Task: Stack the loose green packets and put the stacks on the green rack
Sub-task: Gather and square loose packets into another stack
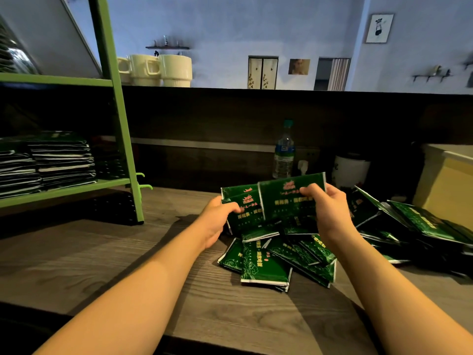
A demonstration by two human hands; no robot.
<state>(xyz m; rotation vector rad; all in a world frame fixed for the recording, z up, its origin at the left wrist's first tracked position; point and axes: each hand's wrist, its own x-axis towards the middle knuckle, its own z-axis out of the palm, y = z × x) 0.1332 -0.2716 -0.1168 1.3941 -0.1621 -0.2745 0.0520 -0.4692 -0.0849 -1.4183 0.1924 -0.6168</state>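
Observation:
Loose green packets (266, 262) lie in a heap on the wooden table (128, 265), spreading to the right (419, 221). My left hand (217, 219) grips a small bundle of green packets (243, 208) by its left edge, lifted above the heap. My right hand (327, 208) pinches one green packet (286, 198) at its right end, held upright and overlapping the front of the bundle. The green rack (112, 129) stands at the left, with stacks of green packets (58, 160) on its lower shelf.
A water bottle (284, 152) and a white jar (350, 170) stand behind the heap against the dark counter wall. A yellow box (445, 180) sits at the far right. Cream mugs (163, 70) stand on the counter top above.

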